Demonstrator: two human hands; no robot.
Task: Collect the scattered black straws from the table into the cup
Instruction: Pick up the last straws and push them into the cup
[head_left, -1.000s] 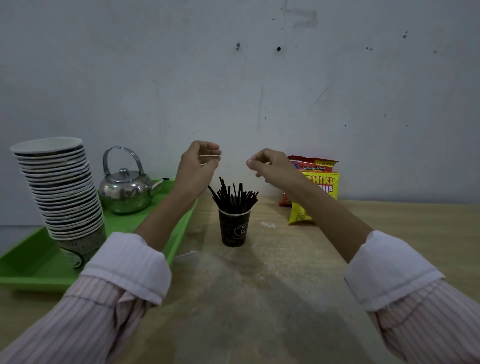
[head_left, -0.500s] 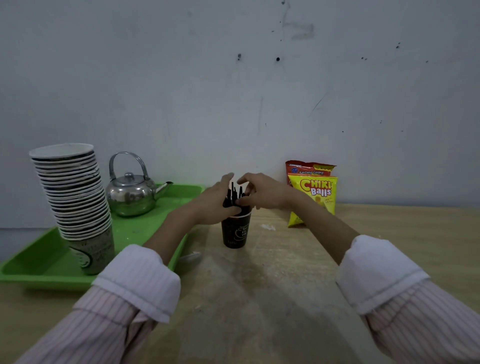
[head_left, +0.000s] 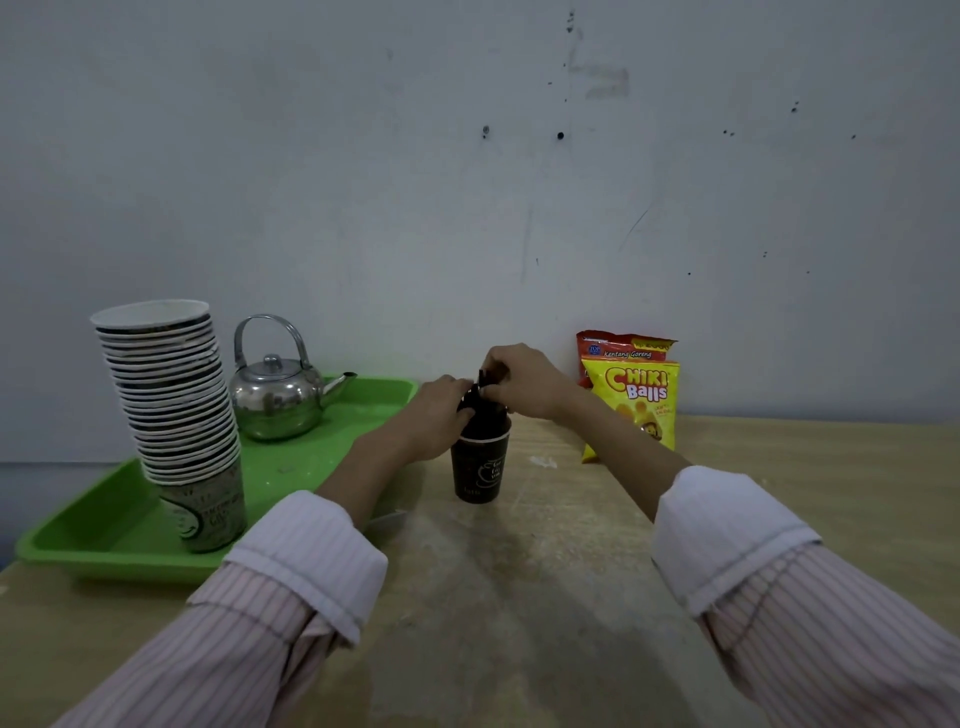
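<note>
Head camera, looking forward and down: both bare hands meet over the dark paper cup (head_left: 480, 470) that stands upright on the wooden table (head_left: 571, 597), just ahead of the person and close to the right edge of the green tray (head_left: 104, 535). The black straws (head_left: 483, 382) stand bunched in the cup, long axis close to vertical, their tips showing only as a dark cluster between the two hands. The left hand (head_left: 439, 413) comes in from the left side of the bundle, fingers curled against it at about rim height; the right hand (head_left: 524, 379) sits slightly higher and on the right, fingers bent over the straw tops. Both hands appear closed around the bundle, though how tightly each one holds cannot be told, since the fingers hide the contact. Neither hand is clearly nearer: the cup lies directly between and below them, with both forearms reaching in from striped, rolled cuffs. No loose straw can be made out on the bare wood in view, which suggests the collecting is at or near its end and the hands are settling the bunch. Any next move would turn on keeping the straws upright over the cup's mouth. A stack of paper cups (head_left: 169, 410) and a metal kettle (head_left: 278, 395) rest on the tray; snack bags (head_left: 631, 400) lean by the wall
</note>
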